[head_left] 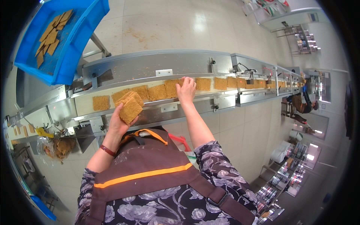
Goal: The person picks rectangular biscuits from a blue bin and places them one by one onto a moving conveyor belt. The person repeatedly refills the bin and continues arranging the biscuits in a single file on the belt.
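My left hand (119, 120) is closed round a small stack of square, golden-brown crackers (131, 108), held over the near rail of a conveyor belt (83, 106). Further right, my right hand (186, 90) reaches across the belt, with its fingertips on a cracker (172, 88) in the row; whether they grip it cannot be told. Single crackers lie along the white belt, among them one at the left end (101, 102) and one just right of my right hand (203, 84).
A blue crate (77, 45) with broken cracker pieces (50, 37) stands beyond the belt at far left. Metal rails (150, 62) flank the belt. A clear plastic bag (47, 146) hangs at left. Another person (305, 101) is far down the line, near stocked racks (279, 180).
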`<state>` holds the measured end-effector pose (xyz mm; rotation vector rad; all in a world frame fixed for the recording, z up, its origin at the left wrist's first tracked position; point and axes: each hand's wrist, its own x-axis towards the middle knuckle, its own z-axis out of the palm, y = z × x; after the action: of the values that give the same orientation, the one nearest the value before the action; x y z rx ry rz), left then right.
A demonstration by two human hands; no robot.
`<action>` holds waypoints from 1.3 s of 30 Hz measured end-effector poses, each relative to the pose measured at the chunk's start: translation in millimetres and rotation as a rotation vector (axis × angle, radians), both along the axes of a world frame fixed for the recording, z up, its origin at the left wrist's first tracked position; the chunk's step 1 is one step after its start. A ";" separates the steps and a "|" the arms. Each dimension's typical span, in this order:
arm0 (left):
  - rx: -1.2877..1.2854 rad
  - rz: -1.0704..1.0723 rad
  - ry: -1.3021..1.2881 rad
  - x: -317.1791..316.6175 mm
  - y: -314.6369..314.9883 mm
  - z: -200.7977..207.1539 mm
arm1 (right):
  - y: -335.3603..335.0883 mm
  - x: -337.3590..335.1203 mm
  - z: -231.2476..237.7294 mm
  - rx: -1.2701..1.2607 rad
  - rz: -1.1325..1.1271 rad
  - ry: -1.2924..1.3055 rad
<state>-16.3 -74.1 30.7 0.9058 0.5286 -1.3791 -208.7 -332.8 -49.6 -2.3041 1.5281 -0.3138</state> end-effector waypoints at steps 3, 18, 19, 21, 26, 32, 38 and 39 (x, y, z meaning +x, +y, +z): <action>0.016 -0.007 -0.029 -6.7 -9.7 4.4 | -5.3 -6.7 12.1 -0.077 -0.161 0.106; 0.026 -0.083 -0.076 -32.9 -58.0 6.1 | -88.3 -114.4 7.8 0.510 -0.513 -0.752; 0.022 -0.086 -0.081 -34.2 -58.5 5.3 | -93.4 -128.5 5.9 0.459 -0.546 -0.715; 0.031 -0.096 -0.084 -36.4 -58.3 4.4 | -89.5 -136.8 9.8 -0.077 -0.279 0.006; 0.009 -0.139 -0.077 -46.4 -66.6 7.1 | -70.3 -84.2 16.8 -0.182 -0.048 0.163; 0.029 -0.150 -0.088 -53.3 -72.6 7.9 | -77.9 -82.6 -5.6 0.220 -0.202 -0.329; 0.020 -0.161 -0.069 -53.7 -70.8 2.1 | -131.8 -185.3 -40.1 0.194 -0.752 -0.864; 0.030 -0.160 -0.071 -54.3 -70.5 4.3 | -132.9 -188.6 -33.6 0.131 -0.681 -0.671</action>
<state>-70.6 -144.6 35.0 1.0355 0.4312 -1.4807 -397.3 -465.6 -83.2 -1.2914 1.8019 -0.9998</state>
